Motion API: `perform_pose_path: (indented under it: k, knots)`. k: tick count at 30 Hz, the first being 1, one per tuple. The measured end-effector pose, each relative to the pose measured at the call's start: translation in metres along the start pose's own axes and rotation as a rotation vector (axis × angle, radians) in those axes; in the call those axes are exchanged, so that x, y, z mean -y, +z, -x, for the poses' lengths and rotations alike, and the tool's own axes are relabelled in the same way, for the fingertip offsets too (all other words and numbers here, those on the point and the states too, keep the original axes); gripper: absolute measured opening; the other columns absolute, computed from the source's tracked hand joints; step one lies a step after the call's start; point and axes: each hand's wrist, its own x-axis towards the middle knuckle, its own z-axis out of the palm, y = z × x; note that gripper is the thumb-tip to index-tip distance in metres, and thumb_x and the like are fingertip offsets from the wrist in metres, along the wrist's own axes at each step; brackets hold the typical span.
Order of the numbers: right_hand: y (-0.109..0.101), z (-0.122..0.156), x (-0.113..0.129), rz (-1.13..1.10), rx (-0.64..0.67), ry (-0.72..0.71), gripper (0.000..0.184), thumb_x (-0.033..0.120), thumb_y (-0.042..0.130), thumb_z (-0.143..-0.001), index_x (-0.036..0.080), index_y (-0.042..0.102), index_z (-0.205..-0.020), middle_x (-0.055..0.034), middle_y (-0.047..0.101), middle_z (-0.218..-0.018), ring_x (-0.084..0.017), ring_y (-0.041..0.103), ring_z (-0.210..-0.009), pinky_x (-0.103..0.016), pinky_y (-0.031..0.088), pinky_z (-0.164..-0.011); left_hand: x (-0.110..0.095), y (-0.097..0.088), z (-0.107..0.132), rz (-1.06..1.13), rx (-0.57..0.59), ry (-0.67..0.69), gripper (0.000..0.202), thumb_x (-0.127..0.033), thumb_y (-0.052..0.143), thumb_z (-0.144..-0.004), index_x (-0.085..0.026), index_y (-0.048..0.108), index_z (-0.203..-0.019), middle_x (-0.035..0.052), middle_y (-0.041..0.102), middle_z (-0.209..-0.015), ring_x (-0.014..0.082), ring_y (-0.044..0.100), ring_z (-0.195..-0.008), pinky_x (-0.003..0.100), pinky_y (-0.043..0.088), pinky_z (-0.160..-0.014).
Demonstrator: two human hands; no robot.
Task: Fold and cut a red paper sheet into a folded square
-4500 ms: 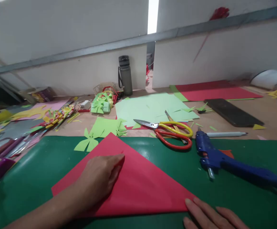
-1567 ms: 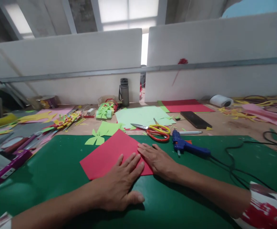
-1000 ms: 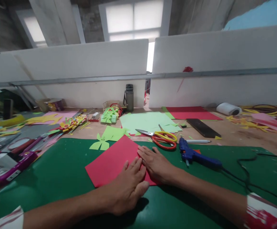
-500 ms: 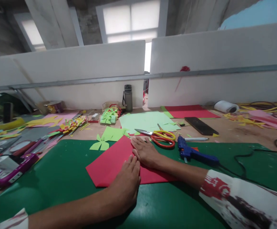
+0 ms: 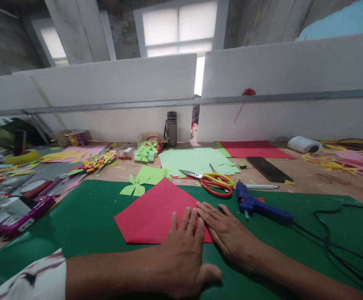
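With both the left hand (image 5: 186,246) and right hand (image 5: 229,233) pressing flat, fingers spread, only on the near right corner of the folded red paper (image 5: 156,212), its free far layers could slide out of line on the slick green mat (image 5: 75,225).

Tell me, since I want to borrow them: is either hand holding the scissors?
No, the scissors lie untouched beyond the red paper, where the left hand and right hand press flat.

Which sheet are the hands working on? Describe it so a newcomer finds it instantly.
Start at the dark green mat covering the near table. On it lies a red folded paper, with the left hand and right hand pressing flat on its near right edge. It is the only red sheet on the mat.
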Motion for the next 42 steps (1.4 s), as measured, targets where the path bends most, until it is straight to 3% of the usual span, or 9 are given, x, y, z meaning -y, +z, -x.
perform_pose_path:
  k: [5,9,14,16,18,21,24,32,42]
  knots:
    - [0.000,-0.001,0.001,0.000,-0.005,0.006,0.053,0.020,0.034,-0.088,0.016,0.039,-0.141,-0.0134,0.035,-0.146,-0.028,0.032,-0.134,-0.057,0.028,-0.105,0.006,-0.010,0.018,0.034,0.049,0.148,0.087,-0.068,0.023,-0.088,-0.006,0.009,-0.147,0.0210,-0.005,-0.150,0.0332,-0.010,-0.138,0.059,0.005,-0.110]
    - [-0.003,-0.001,0.001,0.006,0.006,0.014,0.055,0.018,0.035,-0.086,0.015,0.038,-0.141,-0.0131,0.034,-0.146,-0.029,0.032,-0.134,-0.056,0.028,-0.105,0.023,-0.014,0.048,0.001,0.067,0.052,0.081,-0.066,0.027,-0.089,-0.012,0.012,-0.147,0.0171,0.001,-0.150,0.0333,-0.001,-0.139,0.059,0.010,-0.110]
    - [-0.005,-0.003,0.004,0.024,-0.040,-0.002,0.048,0.019,0.034,-0.089,0.013,0.045,-0.135,-0.0160,0.042,-0.143,-0.031,0.036,-0.131,-0.055,0.031,-0.102,0.039,-0.005,0.075,-0.044,-0.028,-0.033,0.076,-0.062,0.034,-0.090,-0.021,0.007,-0.148,0.0115,0.002,-0.151,0.0341,0.005,-0.139,0.056,0.012,-0.111]
    - [-0.007,-0.006,0.016,0.019,-0.095,0.026,0.038,0.019,0.034,-0.091,0.012,0.058,-0.118,-0.0180,0.055,-0.128,-0.030,0.047,-0.121,-0.049,0.035,-0.098,0.040,-0.003,0.078,-0.047,-0.017,-0.033,0.074,-0.064,0.036,-0.088,-0.027,0.014,-0.148,0.0099,-0.001,-0.151,0.0367,0.003,-0.138,0.059,0.012,-0.109]
    - [-0.011,-0.011,0.032,-0.029,-0.057,0.105,0.028,0.020,0.038,-0.090,0.013,0.066,-0.091,-0.0152,0.066,-0.101,-0.026,0.058,-0.099,-0.039,0.041,-0.086,0.040,-0.003,0.077,-0.049,-0.003,-0.030,0.071,-0.065,0.037,-0.087,-0.031,0.017,-0.146,0.0094,-0.005,-0.151,0.0387,-0.001,-0.137,0.063,0.011,-0.107]
    - [-0.020,-0.022,0.054,-0.136,0.027,0.216,0.016,0.024,0.052,-0.084,0.017,0.065,-0.082,-0.0087,0.068,-0.082,-0.021,0.060,-0.076,-0.029,0.040,-0.065,0.041,-0.002,0.076,-0.046,-0.015,-0.008,0.070,-0.063,0.037,-0.088,-0.034,0.011,-0.146,0.0083,-0.009,-0.151,0.0381,-0.003,-0.138,0.064,0.011,-0.107]
    - [-0.029,-0.034,0.061,-0.214,0.105,0.254,0.011,0.028,0.062,-0.076,0.018,0.067,-0.076,-0.0041,0.067,-0.074,-0.017,0.057,-0.068,-0.025,0.033,-0.055,0.044,0.000,0.076,-0.041,-0.045,0.019,0.069,-0.061,0.038,-0.089,-0.036,0.010,-0.146,0.0060,-0.009,-0.152,0.0370,-0.003,-0.138,0.063,0.012,-0.107]
    - [-0.038,-0.055,0.051,-0.469,0.414,0.427,0.019,0.032,0.068,-0.065,0.017,0.059,-0.057,0.0058,0.048,-0.042,-0.008,0.043,-0.041,-0.019,0.028,-0.040,0.049,0.006,0.078,-0.056,-0.064,0.023,0.069,-0.062,0.041,-0.088,-0.037,0.012,-0.146,0.0052,-0.009,-0.152,0.0376,-0.002,-0.138,0.062,0.012,-0.108]
    - [-0.036,-0.033,0.023,-0.517,0.384,0.558,0.019,0.027,0.065,-0.059,0.018,0.051,-0.050,0.0054,0.048,-0.039,-0.008,0.039,-0.036,-0.019,0.026,-0.037,0.049,0.006,0.079,-0.072,-0.052,0.011,0.068,-0.061,0.040,-0.089,-0.040,0.010,-0.145,0.0055,-0.012,-0.152,0.0375,-0.002,-0.138,0.062,0.012,-0.108]
